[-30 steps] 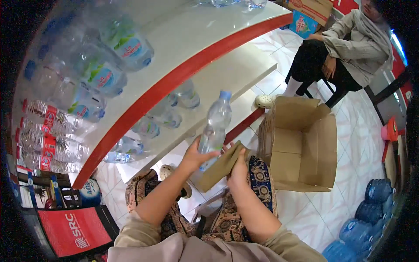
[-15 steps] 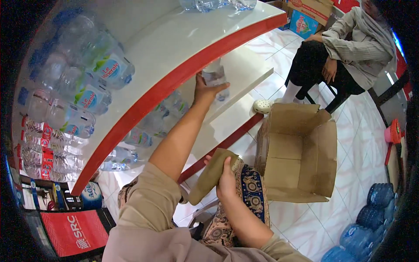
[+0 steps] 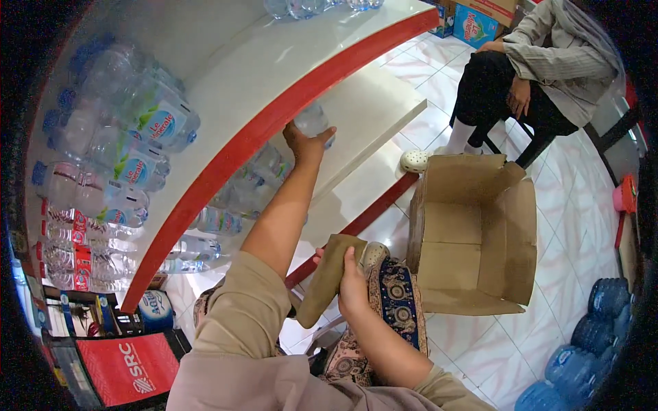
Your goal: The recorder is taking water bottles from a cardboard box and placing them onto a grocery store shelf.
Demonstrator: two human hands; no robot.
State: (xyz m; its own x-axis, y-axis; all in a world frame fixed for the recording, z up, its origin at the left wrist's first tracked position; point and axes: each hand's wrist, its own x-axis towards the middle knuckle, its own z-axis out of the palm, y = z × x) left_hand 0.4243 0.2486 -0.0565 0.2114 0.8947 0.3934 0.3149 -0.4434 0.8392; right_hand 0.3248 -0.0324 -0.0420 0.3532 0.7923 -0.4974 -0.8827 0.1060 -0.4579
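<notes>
My left hand reaches in under the red-edged upper shelf, its fingers round a clear plastic water bottle. The bottle is over the white lower shelf, and the upper shelf's edge hides part of it. Several more clear bottles stand on the lower shelf, left of my forearm. Close to my lap, my right hand grips a folded olive-brown cloth, thumb on top.
Rows of water bottles fill the upper shelf's left side. An open cardboard box sits on the tiled floor to my right. Beyond it a person sits on a black stool. Large blue water jugs stand at lower right.
My left hand has moved left and deeper beneath the upper shelf with the bottle. The right hand keeps the cloth in nearly the same spot. The whole view has shifted slightly.
</notes>
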